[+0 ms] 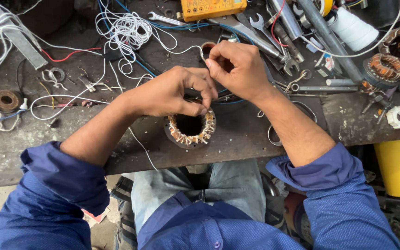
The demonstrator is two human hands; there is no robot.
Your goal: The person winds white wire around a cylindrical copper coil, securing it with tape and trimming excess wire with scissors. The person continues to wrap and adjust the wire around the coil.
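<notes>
Across the near middle of the dark, grimy workbench (pixel 265 139), a person in a blue shirt is sitting with both forearms reaching over the edge — the work is being kept close to the body, where both hands can meet above it. Far along the bench, spanners (pixel 255 28), a yellow meter (pixel 211 8) and a white spool (pixel 353 28) are lying in a loose heap, pushed back to leave room. At the far right another wound stator (pixel 385 68) is resting among the clutter.

Just in front of the person, the motor stator (pixel 190 126) is standing with its bore facing up, so the copper windings round its rim are lying open to the fingers. The left hand (pixel 170 92) is curling down over the stator's far edge, its fingertips pressed together and seemingly pinching at the winding — steadying it, by the look of it. The right hand (pixel 239 69) is hovering just beyond and right of the stator, thumb and forefinger pinching the thin white thread (pixel 181 51) and drawing it taut. That thread is running back to a loose tangle (pixel 126 30) at the far left, which is giving slack as needed; another strand is trailing off the near edge.
</notes>
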